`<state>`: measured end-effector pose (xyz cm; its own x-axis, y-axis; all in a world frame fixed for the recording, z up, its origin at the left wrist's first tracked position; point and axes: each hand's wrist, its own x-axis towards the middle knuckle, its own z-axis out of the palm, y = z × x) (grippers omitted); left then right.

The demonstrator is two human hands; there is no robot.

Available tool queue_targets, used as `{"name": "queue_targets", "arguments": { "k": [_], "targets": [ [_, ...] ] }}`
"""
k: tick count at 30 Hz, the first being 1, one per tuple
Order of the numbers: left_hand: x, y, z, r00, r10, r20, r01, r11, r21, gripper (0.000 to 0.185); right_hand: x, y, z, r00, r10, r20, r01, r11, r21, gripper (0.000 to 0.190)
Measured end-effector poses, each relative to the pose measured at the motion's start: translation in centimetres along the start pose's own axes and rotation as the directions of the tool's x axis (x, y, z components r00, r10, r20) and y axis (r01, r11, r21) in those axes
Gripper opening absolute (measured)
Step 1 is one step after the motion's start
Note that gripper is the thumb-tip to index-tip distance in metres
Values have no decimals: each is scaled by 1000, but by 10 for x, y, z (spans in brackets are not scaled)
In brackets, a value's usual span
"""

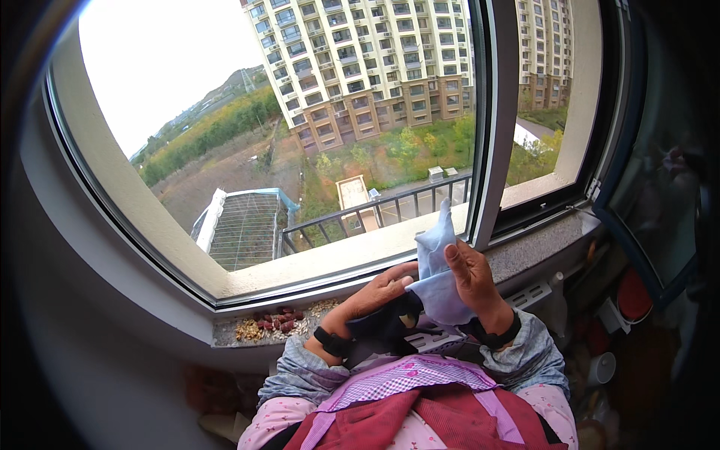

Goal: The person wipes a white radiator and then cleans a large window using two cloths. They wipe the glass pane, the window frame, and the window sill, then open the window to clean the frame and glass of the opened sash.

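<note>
A light blue cloth [441, 281], folded and creased, is held up in front of the window with one narrow end pointing upward. My right hand [478, 273] grips its right side, thumb in front and fingers behind. At the left edge my left hand [374, 289] has its thumb and fingertips on the cloth; the index fingertip is hidden behind it. Dark fabric [388, 323] hangs beneath my hands, and I cannot tell what it is. Both wrists wear black straps.
On the speckled stone sill [545, 247] lie dark red dried fruits [281, 320], walnut-like pieces [247, 331] and pale seeds [323, 306]. A white slotted radiator [529, 295] sits below. An open window sash [652, 197] juts inward at right, above a white cup-like container [602, 368].
</note>
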<state>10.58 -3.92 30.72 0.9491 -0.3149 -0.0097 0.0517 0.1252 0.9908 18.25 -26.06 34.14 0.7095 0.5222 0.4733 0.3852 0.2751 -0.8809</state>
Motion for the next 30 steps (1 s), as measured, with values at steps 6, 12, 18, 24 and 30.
{"name": "queue_targets", "arguments": {
  "k": [6,12,18,24,30],
  "targets": [
    [-7,-5,10,998,-29,-60,38,989,142,45,25,-19,48,934,-285,214,340,893,-294,40],
    [-4,19,2,900,101,-423,-201,959,-201,32,46,-27,9,966,-212,-146,200,976,-88,48],
    [13,15,44,974,-44,-223,-32,945,-325,59,62,-3,31,973,-193,-122,179,977,-119,38],
    [21,10,67,991,-62,-117,43,987,-158,106,70,17,40,904,-419,-86,290,747,-598,33],
    [25,9,79,964,99,-248,-83,994,75,110,69,23,43,891,-450,-55,294,665,-686,33]
  ]
}}
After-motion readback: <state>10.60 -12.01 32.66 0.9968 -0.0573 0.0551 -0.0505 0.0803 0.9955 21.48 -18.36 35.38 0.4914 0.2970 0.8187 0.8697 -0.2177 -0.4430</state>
